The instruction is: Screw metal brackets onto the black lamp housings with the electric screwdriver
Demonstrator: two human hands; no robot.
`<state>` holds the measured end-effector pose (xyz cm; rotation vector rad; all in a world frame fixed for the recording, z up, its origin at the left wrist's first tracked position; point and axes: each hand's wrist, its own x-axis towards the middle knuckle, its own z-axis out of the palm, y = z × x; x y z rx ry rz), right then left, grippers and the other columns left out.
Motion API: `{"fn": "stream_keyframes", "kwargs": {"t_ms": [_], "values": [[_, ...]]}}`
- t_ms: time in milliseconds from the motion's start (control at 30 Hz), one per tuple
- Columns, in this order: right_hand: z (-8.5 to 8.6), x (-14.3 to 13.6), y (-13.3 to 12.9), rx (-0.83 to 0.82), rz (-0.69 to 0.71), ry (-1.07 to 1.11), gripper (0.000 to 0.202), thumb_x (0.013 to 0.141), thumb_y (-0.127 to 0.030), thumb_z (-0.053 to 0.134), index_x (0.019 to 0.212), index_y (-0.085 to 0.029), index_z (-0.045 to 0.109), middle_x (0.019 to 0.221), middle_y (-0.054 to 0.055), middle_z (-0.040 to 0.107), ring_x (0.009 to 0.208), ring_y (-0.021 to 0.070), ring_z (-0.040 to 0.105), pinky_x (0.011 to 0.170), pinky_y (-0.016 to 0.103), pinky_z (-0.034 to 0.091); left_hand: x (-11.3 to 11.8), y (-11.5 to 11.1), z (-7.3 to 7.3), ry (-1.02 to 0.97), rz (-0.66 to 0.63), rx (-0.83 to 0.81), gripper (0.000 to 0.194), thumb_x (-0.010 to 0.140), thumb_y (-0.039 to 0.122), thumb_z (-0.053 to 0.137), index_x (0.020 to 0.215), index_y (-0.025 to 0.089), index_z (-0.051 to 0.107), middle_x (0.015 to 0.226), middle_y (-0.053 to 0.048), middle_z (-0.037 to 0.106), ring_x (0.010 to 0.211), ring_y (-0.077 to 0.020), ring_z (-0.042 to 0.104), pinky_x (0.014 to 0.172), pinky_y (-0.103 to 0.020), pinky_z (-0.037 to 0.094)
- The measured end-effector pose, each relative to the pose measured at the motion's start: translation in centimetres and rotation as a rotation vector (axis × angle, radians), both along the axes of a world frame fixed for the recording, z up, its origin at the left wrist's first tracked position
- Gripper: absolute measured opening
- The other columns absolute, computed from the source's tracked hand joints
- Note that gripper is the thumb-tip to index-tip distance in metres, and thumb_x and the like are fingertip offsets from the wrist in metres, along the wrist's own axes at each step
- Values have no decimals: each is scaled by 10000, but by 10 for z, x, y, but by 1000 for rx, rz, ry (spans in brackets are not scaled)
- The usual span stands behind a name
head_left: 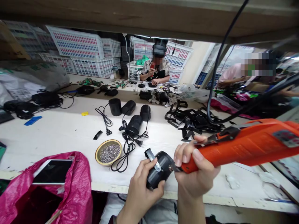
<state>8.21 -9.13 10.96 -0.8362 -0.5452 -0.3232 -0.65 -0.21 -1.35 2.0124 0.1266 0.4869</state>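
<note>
White worktop (58, 130) fronts stacked crates. Left hand (140, 186) is wrapped around a black cylindrical housing (161, 169) at 6 o'clock; right hand (196, 174) clamps an orange electric screwdriver (245, 146), tip at its bracket. 4 similar housings (134, 124) lie at 12 o'clock beside a bowl of screws (108, 152), seemingly awaiting fastening.

Two bare hands seen from above, entering at lower edge of frame. Left hand (140, 183): no glove, no ring, no watch shown; wrist and forearm uncovered, no sleeve visible. Right hand (196, 174): likewise ungloved, forearm bare down to frame edge; fingernails short, unpainted, thumbnail clearly seen. No bracelets or markings made out on either wrist. Pale, light-coloured garment glimpsed below between forearms; its kind cannot be told.
</note>
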Motion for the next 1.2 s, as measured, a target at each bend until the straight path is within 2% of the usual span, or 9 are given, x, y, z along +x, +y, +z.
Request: {"fn": "stream_keyframes", "kwargs": {"t_ms": [233,467,633,833,967,1067,1133,1200], "values": [[-3,1,9,-37,20,2,173,880,-154,647,1053,-157,660,601,-39,479,426,128,442,431,198,392,-1,3,1,28,-26,-13,631,866,260,674,1425,451,454,1335,-18,507,1248,-218,572,1054,-406,515],[-9,3,11,-98,38,1,169,923,-166,658,1092,-170,659,633,-32,493,452,129,457,455,199,405,-1,2,1,23,-38,-9,631,867,260,678,1440,409,459,1335,-46,504,1241,-231,572,1045,-412,524],[-12,6,15,-112,102,-13,173,943,-171,669,1116,-183,659,659,-26,505,453,121,463,451,192,389,-2,2,0,25,-41,-16,620,868,258,678,1437,393,472,1343,-58,500,1226,-238,580,1034,-418,533],[-15,9,18,-216,153,-38,141,994,-197,685,1131,-191,653,632,-29,514,446,123,467,448,202,380,-1,1,3,28,-30,-30,608,851,228,679,1410,375,490,1350,-52,500,1244,-237,568,1060,-425,514],[-16,11,23,-355,228,-18,145,952,-216,713,1082,-185,660,672,-20,538,450,116,465,423,194,376,1,-1,5,-16,-22,-65,580,829,187,680,1368,327,519,1312,-49,536,1254,-231,553,1091,-417,486],[-11,12,27,-461,297,-76,148,869,-209,720,1007,-164,687,779,29,620,553,149,560,469,207,464,2,-2,7,-48,-6,-100,547,808,165,688,1319,284,537,1298,-56,561,1268,-232,546,1117,-418,465],[-9,12,28,-495,311,-101,135,830,-216,719,949,-158,691,847,51,654,621,171,602,512,223,512,2,-2,9,-50,-3,-127,519,810,165,687,1297,268,542,1300,-60,572,1273,-230,547,1122,-415,461],[-9,12,28,-489,316,-102,123,826,-219,723,924,-156,687,836,48,654,595,160,585,502,219,503,2,-2,12,-57,-11,-139,498,822,172,682,1292,259,541,1304,-66,577,1269,-230,553,1107,-412,470]]}}
